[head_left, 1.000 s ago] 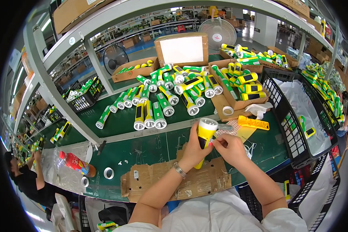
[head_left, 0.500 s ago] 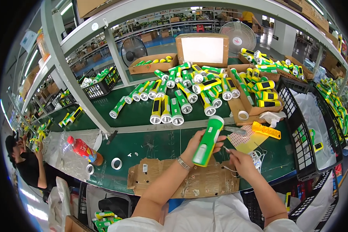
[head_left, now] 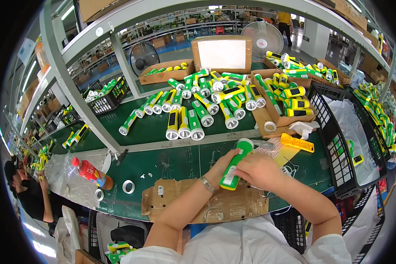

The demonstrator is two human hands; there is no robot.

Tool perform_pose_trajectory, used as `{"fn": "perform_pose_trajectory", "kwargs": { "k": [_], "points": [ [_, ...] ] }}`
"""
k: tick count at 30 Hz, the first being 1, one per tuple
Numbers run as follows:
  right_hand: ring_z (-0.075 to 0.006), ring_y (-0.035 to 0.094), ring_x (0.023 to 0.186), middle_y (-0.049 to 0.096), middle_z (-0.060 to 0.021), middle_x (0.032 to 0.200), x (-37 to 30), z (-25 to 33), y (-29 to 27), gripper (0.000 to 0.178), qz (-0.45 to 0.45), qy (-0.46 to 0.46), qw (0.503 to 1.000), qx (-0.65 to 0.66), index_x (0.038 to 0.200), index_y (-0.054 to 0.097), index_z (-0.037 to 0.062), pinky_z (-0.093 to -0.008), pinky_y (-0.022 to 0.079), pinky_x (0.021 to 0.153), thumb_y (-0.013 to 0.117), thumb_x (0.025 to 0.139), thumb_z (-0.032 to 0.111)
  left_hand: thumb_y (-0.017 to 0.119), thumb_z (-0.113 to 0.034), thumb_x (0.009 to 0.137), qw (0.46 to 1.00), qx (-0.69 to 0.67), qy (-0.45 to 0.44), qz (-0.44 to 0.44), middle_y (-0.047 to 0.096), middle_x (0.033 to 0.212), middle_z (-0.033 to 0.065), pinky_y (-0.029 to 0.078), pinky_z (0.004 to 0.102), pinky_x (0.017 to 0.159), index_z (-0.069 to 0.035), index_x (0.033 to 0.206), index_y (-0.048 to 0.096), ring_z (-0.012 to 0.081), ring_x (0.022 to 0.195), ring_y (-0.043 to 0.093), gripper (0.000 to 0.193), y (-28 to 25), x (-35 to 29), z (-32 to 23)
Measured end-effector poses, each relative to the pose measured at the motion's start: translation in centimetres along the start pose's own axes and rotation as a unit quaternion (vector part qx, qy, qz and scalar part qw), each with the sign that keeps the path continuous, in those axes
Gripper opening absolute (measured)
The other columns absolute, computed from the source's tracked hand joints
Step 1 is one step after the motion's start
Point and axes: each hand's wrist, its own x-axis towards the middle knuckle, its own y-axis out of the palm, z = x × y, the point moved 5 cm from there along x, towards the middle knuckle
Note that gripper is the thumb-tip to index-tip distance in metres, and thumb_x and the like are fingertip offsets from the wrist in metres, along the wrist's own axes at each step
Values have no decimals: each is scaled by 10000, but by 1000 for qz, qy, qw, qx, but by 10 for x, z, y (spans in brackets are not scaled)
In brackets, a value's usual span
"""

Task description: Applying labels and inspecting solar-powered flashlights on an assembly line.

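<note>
My left hand [head_left: 223, 165] grips a green and yellow flashlight [head_left: 235, 165] that lies tilted, its white head pointing up and away. My right hand [head_left: 258, 170] rests over the flashlight's lower body, fingers curled on it. Both hands hover above a flattened piece of cardboard [head_left: 180, 200] on the green table [head_left: 163, 163]. A metal watch sits on my left wrist. Just beyond the hands lies a white perforated sheet [head_left: 273, 149] and a yellow tool [head_left: 297, 143].
Several green and yellow flashlights [head_left: 198, 112] lie in rows across the table, more fill a cardboard box [head_left: 286, 99]. A black wire basket [head_left: 343, 136] stands right. A red bottle [head_left: 90, 172] and tape rolls [head_left: 128, 186] lie left. Another person [head_left: 28, 193] works at far left.
The flashlight has come down from upright to a tilt close above the cardboard. My right hand, apart from it before, has closed over its lower body.
</note>
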Motion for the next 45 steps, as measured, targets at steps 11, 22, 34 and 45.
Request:
{"fn": "perform_pose_trajectory", "kwargs": {
  "k": [11,22,34,45],
  "points": [
    [-184,511,745,514,7,664,-12,-7,1,128,-104,-19,987,-119,691,587,118,-326,376,675,671,652,207,476,-408,885,979,177,102,15,580,782,83,505,305,518,-54,990,463,168,616,591,369,-7,8,-11],
    [-243,568,603,569,-71,650,-41,-9,24,135,-38,210,951,225,802,616,83,-320,442,520,588,811,215,513,-302,891,962,199,187,8,577,891,107,510,303,594,-50,1156,377,163,706,585,390,-10,7,-25],
    [-213,537,581,498,-45,657,-50,24,32,185,-115,-36,988,94,798,535,75,-313,436,485,673,675,77,530,-240,867,961,88,264,15,563,927,98,494,293,609,-79,1126,430,155,731,568,321,-24,16,-33],
    [-226,557,542,552,-76,658,-46,27,47,227,-183,60,966,175,799,507,73,-308,429,453,691,673,29,494,-328,892,979,105,165,-60,582,873,104,501,301,592,-41,1022,441,161,692,570,320,-40,21,-14]
  ]
}}
